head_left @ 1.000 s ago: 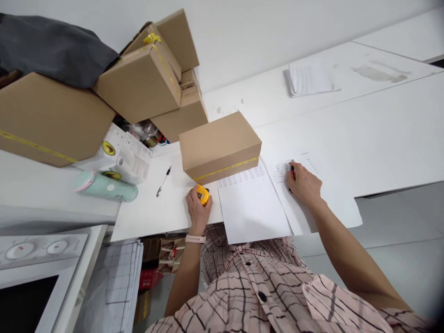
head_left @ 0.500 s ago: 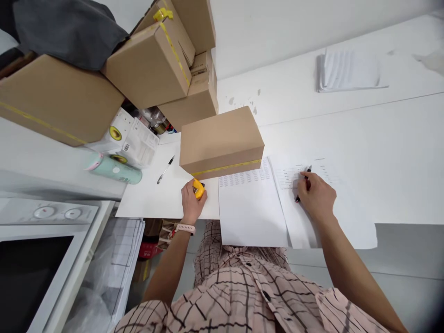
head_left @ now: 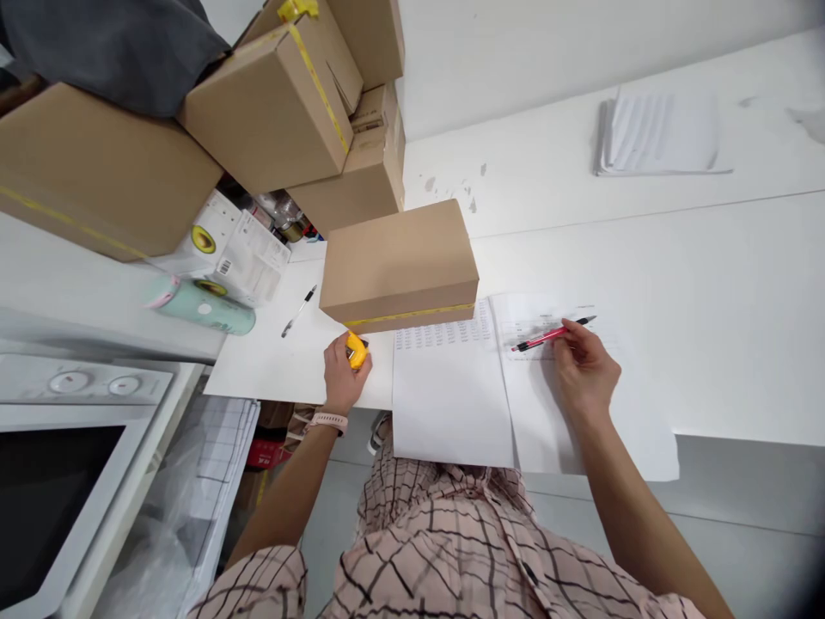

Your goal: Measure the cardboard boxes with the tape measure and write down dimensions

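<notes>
My left hand (head_left: 343,370) is closed around a yellow tape measure (head_left: 357,351) at the table's front edge. Just beyond it stands a closed brown cardboard box (head_left: 400,258) with a strip of yellow tape along its front side. My right hand (head_left: 588,370) pinches a red and black pen (head_left: 547,337), which lies nearly level above a printed sheet (head_left: 541,413). The pen's dark end points right. Left of that sheet is another printed sheet (head_left: 451,395), its top edge by the box. Both sheets overhang the table's front edge.
A second pen (head_left: 298,311) lies left of the box. Beyond it are a mint green bottle (head_left: 225,311) and a white carton with avocado pictures (head_left: 254,258). Large cardboard boxes (head_left: 264,112) are stacked at the back left. A paper stack (head_left: 663,129) lies at the back right. A microwave (head_left: 58,499) stands at left.
The pen in my right hand has turned from steep to nearly level, its dark end now pointing right. My left hand still holds the tape measure. The whole view has shifted slightly.
</notes>
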Action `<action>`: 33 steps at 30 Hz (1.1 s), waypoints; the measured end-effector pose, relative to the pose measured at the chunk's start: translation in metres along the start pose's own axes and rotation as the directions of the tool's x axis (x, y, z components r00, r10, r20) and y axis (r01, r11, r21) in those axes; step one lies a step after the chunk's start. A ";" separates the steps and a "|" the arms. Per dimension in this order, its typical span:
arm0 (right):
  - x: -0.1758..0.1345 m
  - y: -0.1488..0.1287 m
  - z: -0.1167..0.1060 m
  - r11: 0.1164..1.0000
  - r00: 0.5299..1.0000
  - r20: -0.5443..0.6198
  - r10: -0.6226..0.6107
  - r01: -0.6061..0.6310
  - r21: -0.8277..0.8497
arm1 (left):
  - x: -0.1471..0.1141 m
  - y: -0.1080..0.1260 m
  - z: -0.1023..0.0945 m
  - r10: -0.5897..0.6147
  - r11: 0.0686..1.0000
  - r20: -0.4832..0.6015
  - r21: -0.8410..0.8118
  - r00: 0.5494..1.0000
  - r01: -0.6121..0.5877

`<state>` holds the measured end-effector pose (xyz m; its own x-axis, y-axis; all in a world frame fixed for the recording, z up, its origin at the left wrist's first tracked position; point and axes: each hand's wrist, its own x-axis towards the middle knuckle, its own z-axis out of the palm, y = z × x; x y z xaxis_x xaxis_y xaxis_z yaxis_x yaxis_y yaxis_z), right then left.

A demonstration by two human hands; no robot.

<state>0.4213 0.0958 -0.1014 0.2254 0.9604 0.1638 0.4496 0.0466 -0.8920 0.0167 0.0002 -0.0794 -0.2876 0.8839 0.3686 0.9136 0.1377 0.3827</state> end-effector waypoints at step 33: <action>0.000 -0.025 0.009 0.842 0.974 0.026 -0.227 0.210 -0.496 | 0.041 -0.013 0.011 0.124 0.985 0.094 -0.129 0.988 -0.111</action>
<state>0.4020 0.0973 -0.0828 0.0952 0.9314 0.3513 0.8550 0.1042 -0.5081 -0.0042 0.0395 -0.0788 -0.1439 0.9322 0.3320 0.8951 -0.0204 0.4454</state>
